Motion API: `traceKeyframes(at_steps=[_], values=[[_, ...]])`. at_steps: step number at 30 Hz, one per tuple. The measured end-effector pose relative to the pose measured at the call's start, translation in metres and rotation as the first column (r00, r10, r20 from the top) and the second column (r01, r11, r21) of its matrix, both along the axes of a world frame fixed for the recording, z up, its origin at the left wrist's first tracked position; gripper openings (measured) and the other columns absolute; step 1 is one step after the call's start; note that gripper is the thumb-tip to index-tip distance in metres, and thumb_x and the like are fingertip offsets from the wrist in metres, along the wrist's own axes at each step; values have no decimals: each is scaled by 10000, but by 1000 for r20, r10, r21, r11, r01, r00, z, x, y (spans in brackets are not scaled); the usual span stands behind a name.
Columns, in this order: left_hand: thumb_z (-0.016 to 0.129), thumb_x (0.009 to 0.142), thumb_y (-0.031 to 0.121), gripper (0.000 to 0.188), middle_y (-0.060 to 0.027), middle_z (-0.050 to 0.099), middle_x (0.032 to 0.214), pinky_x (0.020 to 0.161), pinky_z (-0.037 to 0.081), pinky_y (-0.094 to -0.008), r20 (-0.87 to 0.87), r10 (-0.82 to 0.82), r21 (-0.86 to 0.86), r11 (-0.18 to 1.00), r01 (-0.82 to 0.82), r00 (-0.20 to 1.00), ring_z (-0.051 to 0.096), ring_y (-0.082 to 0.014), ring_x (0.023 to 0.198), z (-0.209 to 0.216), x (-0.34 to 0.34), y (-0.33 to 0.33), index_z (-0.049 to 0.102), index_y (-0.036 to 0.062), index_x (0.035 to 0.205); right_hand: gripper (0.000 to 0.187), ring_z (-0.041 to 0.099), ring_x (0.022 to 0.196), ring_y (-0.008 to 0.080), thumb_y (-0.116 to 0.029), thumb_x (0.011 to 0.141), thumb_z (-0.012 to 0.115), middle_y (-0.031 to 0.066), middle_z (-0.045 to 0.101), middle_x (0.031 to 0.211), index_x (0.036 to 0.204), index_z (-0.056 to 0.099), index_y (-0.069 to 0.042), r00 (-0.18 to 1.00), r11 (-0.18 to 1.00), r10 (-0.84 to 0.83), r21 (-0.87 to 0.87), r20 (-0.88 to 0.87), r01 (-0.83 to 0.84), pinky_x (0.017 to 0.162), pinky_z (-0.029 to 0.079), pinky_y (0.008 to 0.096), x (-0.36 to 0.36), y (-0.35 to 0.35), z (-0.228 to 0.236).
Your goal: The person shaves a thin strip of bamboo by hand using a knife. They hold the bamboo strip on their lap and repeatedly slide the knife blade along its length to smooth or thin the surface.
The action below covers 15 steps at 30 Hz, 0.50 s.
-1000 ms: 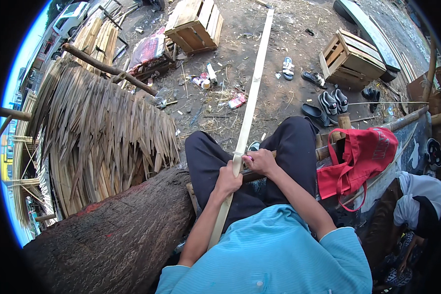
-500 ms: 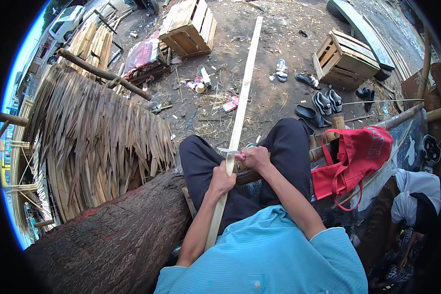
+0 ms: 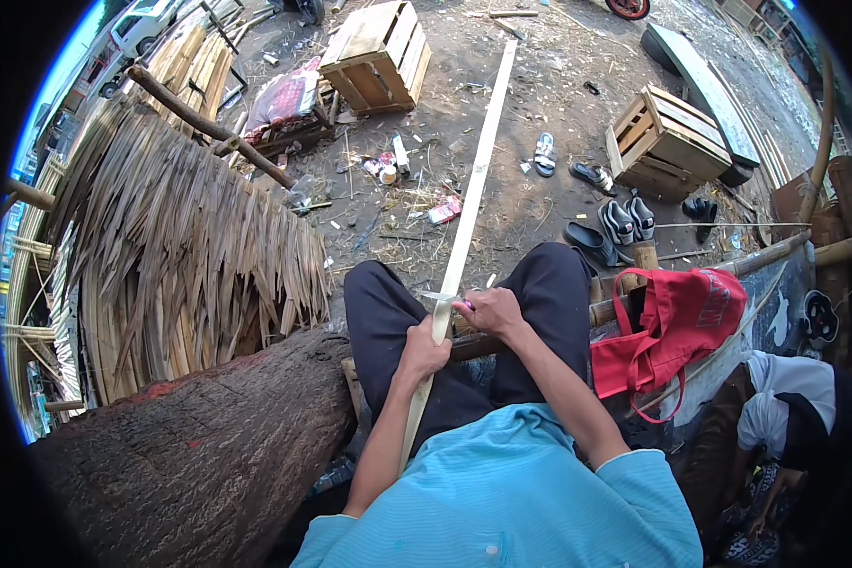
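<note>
Leftward of the pale strip (image 3: 479, 170) is a dry-leaf thatch (image 3: 189, 237); a dark, rough trunk (image 3: 199, 445) lies on the same side, nearer the person. The strip runs from the blue shirt (image 3: 502, 492), between the dark-trousered legs (image 3: 549, 275), outward above the littered ground (image 3: 540, 104). One slatted crate (image 3: 374, 57) sits left of the strip's far portion; a second crate (image 3: 667, 142) sits to its right. A red bag (image 3: 677, 327) is right of the near portion. Left hand (image 3: 426, 350): grip closed around the strip. Right hand (image 3: 492, 310), beside the strip: grip closed on the pink handle of a knife (image 3: 440, 297), blade crosswise over the strip.
</note>
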State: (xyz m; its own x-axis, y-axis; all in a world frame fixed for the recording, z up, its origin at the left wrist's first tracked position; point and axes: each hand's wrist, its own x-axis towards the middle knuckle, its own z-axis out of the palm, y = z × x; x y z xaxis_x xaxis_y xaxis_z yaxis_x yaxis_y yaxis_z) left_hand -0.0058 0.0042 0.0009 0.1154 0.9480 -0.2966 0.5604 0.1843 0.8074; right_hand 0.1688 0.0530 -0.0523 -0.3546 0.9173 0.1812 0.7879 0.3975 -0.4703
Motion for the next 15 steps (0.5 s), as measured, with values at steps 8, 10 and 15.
traceKeyframes(at_steps=[8,10,15], values=[[588,704,120,360,-284,620,780,699,506,-409,-51,-38,-22,999,37,998,633,-416,797,2,2,8,559,-93,993,501,584,473,318,-514,856,510,133,551,498,572,556,-105,988,986,-154,-64,21,155,421,444,416,-4,-6,11],[592,706,124,359,-293,620,797,711,507,-404,-41,-22,-58,998,19,999,634,-414,810,-1,-1,13,560,-97,987,499,586,475,314,-513,858,508,130,554,499,573,557,-106,980,978,-196,-64,29,197,419,445,410,-14,-8,8],[582,707,119,323,-308,614,805,709,504,-411,-20,28,-40,999,-29,999,636,-411,797,-4,1,3,562,-101,943,522,599,472,285,-558,850,487,119,565,501,591,566,-112,999,998,51,28,10,-51,414,445,395,1,-2,6]])
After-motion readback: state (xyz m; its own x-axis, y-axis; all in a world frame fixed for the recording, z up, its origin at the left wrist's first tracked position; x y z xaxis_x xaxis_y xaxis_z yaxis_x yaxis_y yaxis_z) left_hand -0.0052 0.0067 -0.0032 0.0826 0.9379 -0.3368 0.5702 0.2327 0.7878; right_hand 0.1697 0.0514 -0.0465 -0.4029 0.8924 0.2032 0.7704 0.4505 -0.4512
